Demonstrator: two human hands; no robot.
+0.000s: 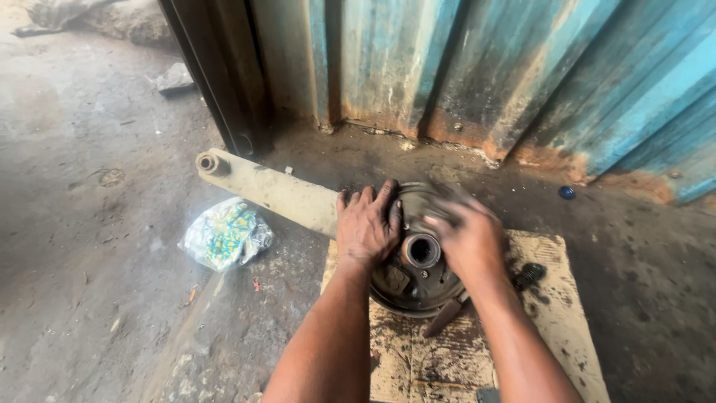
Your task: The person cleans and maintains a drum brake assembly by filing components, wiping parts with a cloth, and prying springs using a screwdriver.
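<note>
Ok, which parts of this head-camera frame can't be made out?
- Right hand: motion-blurred; finger grip unreadable.
- Round metal hub plate: upper half covered by both hands, left hand lying flat on it.
- Dark tool: its top runs under the right forearm.
- Cardboard sheet: cut off by the bottom edge.
- Crumpled plastic bag: contents hidden.

Bare forearms; grease-smudged left hand (367, 227); right hand (468, 237) ungloved

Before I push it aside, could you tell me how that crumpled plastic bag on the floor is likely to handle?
The plastic bag looks thin and crinkled, so it is probably floppy and light. Its glossy film may feel slippery. It lies flattish on the dusty floor, so it should slide rather than roll.
</note>
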